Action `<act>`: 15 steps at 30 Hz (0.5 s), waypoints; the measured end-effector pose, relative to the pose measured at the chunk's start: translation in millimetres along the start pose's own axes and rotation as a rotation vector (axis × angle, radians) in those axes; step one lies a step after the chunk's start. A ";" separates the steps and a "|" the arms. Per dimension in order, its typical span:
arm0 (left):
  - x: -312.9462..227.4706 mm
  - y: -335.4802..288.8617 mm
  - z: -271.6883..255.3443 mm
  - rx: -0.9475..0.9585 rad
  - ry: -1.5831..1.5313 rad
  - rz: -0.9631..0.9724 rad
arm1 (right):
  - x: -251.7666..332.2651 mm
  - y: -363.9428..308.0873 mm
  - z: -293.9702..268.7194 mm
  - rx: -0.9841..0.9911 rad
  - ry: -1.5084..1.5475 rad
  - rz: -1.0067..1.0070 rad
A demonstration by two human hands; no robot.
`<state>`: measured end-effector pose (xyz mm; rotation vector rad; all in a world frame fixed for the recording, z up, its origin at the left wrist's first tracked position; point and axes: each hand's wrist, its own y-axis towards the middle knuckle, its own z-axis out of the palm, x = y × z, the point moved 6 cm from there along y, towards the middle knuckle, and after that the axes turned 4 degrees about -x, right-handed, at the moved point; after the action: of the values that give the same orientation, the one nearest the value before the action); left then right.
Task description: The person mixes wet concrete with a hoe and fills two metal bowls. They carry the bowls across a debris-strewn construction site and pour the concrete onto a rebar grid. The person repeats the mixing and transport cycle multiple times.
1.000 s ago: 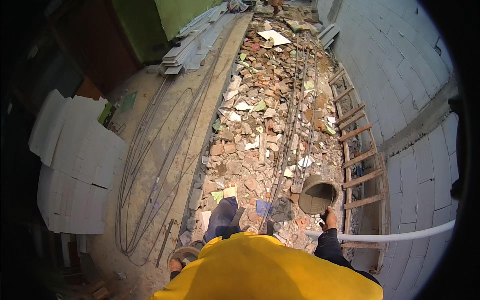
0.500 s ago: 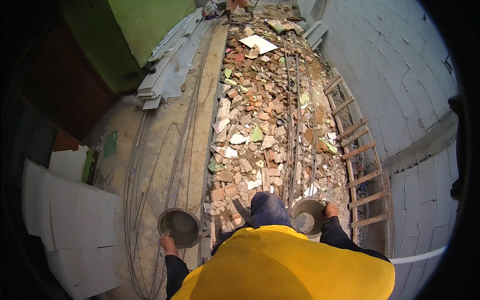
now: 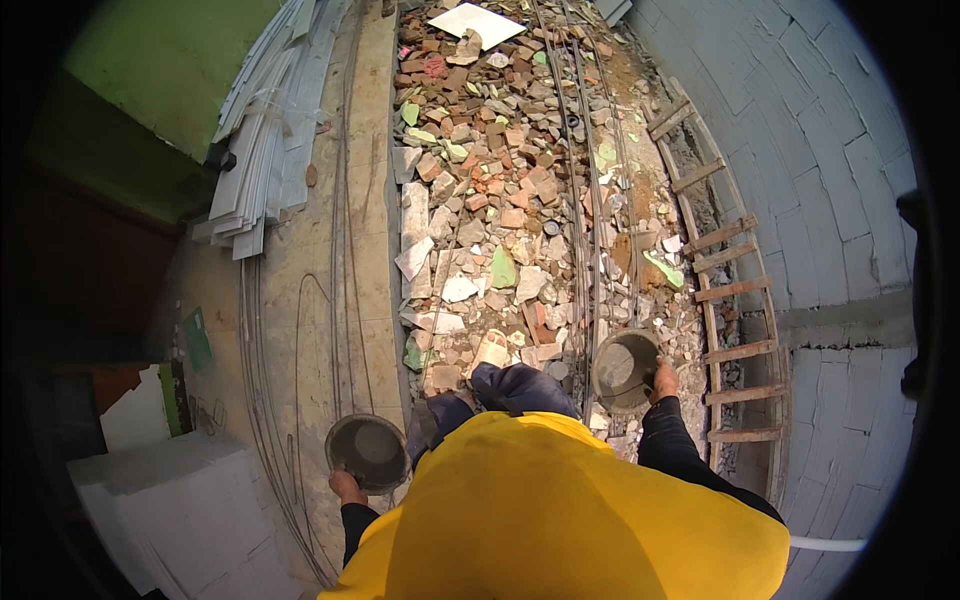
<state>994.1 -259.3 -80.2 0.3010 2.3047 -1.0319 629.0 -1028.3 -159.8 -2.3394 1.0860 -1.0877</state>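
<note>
My left hand (image 3: 347, 487) is closed on the rim of a round grey bucket (image 3: 378, 440), which hangs at my left side over the tiled strip. On my right, a second grey bucket (image 3: 608, 372) hangs over the rubble, its rim gripped by my right hand (image 3: 664, 380). Both buckets look grimy inside, with no load that I can make out. Dark sleeves cover my arms, and my yellow shirt fills the lower middle. One foot in a light sandal (image 3: 491, 350) stands on the broken bricks.
Broken brick and tile rubble (image 3: 500, 200) covers the ground ahead, with long steel bars (image 3: 580, 200) across it. A wooden ladder (image 3: 735, 285) leans along the grey block wall (image 3: 850, 180) at right. White panels (image 3: 262, 150) and pale stacked blocks (image 3: 180, 520) lie at left.
My view has moved forward over the rubble, and a sandalled foot now shows ahead of me. The right bucket has swung farther forward. Both hands keep their hold.
</note>
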 end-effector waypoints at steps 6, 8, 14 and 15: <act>-68.2 -15.7 132.7 0.272 0.971 0.214 | 171.8 -62.5 22.3 0.365 0.192 -0.082; -98.3 -24.3 179.7 0.336 1.178 0.244 | 208.1 -69.7 35.3 0.396 0.248 -0.092; -222.7 -36.8 343.2 0.142 0.577 -0.036 | 271.6 -40.7 117.0 0.227 0.241 -0.047; -248.2 -38.5 384.1 0.147 0.529 -0.004 | 275.5 -32.7 134.3 0.188 0.237 0.023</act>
<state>1338.9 -560.8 -110.2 0.7000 2.6901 -1.2414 861.7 -1218.1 -90.4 -2.0873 1.0356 -1.4211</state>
